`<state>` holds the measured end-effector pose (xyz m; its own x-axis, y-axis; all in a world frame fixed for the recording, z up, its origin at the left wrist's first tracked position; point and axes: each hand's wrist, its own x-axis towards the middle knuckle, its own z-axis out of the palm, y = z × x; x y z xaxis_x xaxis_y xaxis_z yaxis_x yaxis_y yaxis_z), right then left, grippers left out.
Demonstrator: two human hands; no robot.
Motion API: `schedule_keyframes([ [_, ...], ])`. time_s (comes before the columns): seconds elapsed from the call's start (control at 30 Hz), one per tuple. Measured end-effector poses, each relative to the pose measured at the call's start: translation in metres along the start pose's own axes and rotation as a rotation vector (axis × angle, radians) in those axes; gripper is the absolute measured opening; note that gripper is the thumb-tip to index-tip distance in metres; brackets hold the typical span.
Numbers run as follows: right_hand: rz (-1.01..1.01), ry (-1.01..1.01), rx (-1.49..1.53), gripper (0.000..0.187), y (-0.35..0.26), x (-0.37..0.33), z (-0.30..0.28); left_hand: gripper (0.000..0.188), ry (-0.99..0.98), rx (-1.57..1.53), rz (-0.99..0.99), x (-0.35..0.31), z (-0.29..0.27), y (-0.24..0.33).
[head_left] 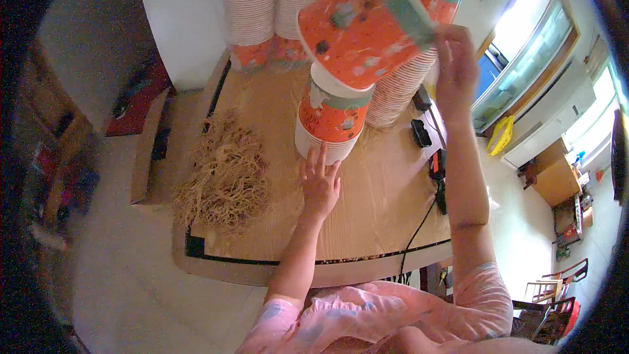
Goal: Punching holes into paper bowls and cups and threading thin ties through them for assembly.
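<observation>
The left hand (320, 180) had its fingers spread, with the fingertips against the white rims of a short stack of paper tubs (334, 121) on the wood-grain table (367, 223). The right hand (455, 69), blurred, gripped an orange-and-green paper tub (363, 29) by its green end; its exact finger positions could not be told. That tub was tilted in the air above the short stack, overlapping its top in view; whether the two touched was unclear.

Behind it, a leaning stack of tubs (401, 88) was partly covered by the raised one, and two tall white-rimmed stacks (250, 10) stood at the back left, closing off that side. A tangled heap of tan shredded filler (226, 180) took up the table's left part. Toward the right edge lay a small black case (421, 133) and an orange-and-black object (437, 164), near a black cable (417, 226) that ran over the front edge.
</observation>
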<state>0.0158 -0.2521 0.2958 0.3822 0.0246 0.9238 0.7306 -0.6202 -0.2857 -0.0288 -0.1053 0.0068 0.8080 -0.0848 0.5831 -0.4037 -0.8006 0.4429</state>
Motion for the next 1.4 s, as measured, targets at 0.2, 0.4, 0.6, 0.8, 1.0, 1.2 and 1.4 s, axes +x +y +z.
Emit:
schedule_keyframes([
  [0.2,0.586,0.311,0.613,0.025,0.032,-0.116,-0.054,0.029,0.353,-0.435,-0.163,-0.008,0.023,-0.034],
  [0.4,1.224,-0.055,1.371,0.028,0.031,-0.266,-0.064,0.047,0.137,-1.371,-0.636,-0.017,-0.047,-0.001],
  [0.6,1.575,-0.027,1.235,0.031,0.018,-0.324,-0.072,0.030,-0.088,-1.013,-0.524,-0.035,-0.111,0.047],
  [0.8,1.213,-0.508,0.596,0.020,0.018,-0.291,-0.167,0.041,0.012,-0.415,-0.221,-0.048,-0.133,0.060],
  [1.0,1.569,-1.690,0.626,0.030,0.080,-0.418,-0.327,0.045,-0.076,-0.412,-0.294,-0.066,-0.129,0.064],
  [1.2,0.671,-1.317,-0.463,0.054,0.050,-0.572,-0.295,0.040,-0.006,-0.505,-0.392,-0.099,-0.126,0.053],
  [1.4,0.672,-0.933,-0.451,0.037,0.058,-0.581,-0.251,0.040,0.026,-0.476,-0.421,-0.128,-0.121,0.023],
])
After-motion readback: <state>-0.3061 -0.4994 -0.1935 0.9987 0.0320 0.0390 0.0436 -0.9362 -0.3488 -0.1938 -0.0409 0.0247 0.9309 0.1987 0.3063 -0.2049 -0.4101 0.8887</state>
